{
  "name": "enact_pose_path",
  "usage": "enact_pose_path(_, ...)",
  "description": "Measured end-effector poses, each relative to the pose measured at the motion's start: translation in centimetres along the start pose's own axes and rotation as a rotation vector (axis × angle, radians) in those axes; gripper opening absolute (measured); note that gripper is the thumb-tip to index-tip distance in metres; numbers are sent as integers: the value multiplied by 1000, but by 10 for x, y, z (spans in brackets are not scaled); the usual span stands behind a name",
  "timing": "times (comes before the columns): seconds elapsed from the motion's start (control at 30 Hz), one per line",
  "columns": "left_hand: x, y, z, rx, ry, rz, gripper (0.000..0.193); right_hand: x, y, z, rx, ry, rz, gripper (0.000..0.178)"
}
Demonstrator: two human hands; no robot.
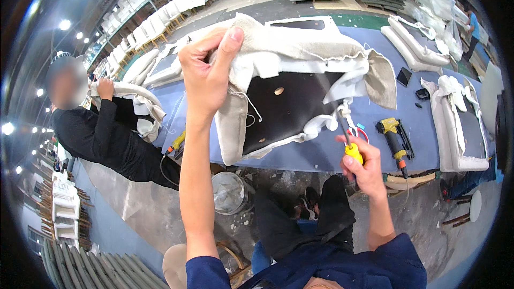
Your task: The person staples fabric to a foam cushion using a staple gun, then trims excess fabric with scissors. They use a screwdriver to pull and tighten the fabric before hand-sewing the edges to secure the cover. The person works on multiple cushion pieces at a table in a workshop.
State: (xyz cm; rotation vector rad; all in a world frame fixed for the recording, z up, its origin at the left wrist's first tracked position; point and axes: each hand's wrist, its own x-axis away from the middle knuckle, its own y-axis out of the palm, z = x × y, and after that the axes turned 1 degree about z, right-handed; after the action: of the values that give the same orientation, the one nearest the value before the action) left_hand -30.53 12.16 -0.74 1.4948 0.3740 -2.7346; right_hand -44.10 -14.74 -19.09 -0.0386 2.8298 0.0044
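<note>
My left hand (208, 72) is closed in a pinch on the beige fabric (278, 40) of an upholstered chair part, lifting its far left edge. The part lies on the table with its dark underside board (286, 104) facing up, and white padding (342, 86) shows along the rim. In my right hand (367, 168) is a yellow-handled screwdriver-like tool (353, 152). Its metal shaft points away from me, towards the loose white strip (321, 123) at the part's near right corner. Whether the tip touches the strip, I cannot tell. Red-handled scissors (360, 134) lie just behind that tool.
A yellow staple gun (393, 136) with a hose, a phone (404, 76) and another padded part (460, 123) are on the blue table (316, 158) at right. Left, a co-worker (101, 128) handles a similar part near a second yellow air tool (178, 142). A bucket (229, 192) stands below.
</note>
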Motion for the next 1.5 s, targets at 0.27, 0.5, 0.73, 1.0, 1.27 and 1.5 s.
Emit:
enact_pose_path(0.27,15,-4,2,7,69,4,21,-38,-8,-39,559,-471,143,39)
enact_pose_path(0.5,23,-6,-3,-106,290,-48,16,-33,-22,-38,808,-634,382,45)
enact_pose_path(0.73,28,-8,-2,-112,343,-45,25,-35,-33,-31,818,-635,456,47)
enact_pose_path(1.0,32,-3,-5,4,466,-43,21,-36,-15,-47,765,-640,429,46)
enact_pose_path(1.27,52,-13,4,-42,339,176,44,-44,-34,-80,949,-768,308,40)
enact_pose_path(1.5,106,13,46,-58,-99,148,70,-36,-71,-78,1028,-1005,151,34)
